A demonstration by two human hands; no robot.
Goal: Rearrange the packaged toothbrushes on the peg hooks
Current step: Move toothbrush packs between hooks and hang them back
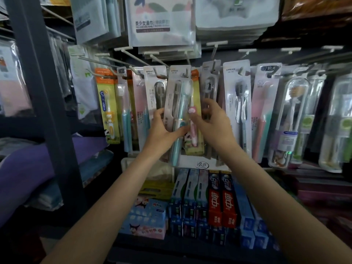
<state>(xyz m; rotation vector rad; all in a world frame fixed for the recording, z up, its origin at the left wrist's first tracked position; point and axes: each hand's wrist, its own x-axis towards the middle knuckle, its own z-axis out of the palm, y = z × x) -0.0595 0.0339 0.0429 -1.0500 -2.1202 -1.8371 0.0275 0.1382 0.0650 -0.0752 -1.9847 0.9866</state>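
You stand at a shop display wall [285, 54] hung with toothbrush packs, toothpaste boxes [215, 202] stacked below your wrists. The teal toothbrush pack [178, 103] hangs tilted from its peg hook [185, 73], above your fingertips. Your left hand [162, 128] grips its lower left edge; your right hand [211, 122] pinches the pink toothbrush pack [193, 130] just behind it. Lift straight off along the hook, keeping both cards flat.

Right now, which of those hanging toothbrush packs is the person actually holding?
The pack with the teal toothbrush, hanging in the middle of the row. The left hand and right hand both grip it; the packs beside it hang untouched.
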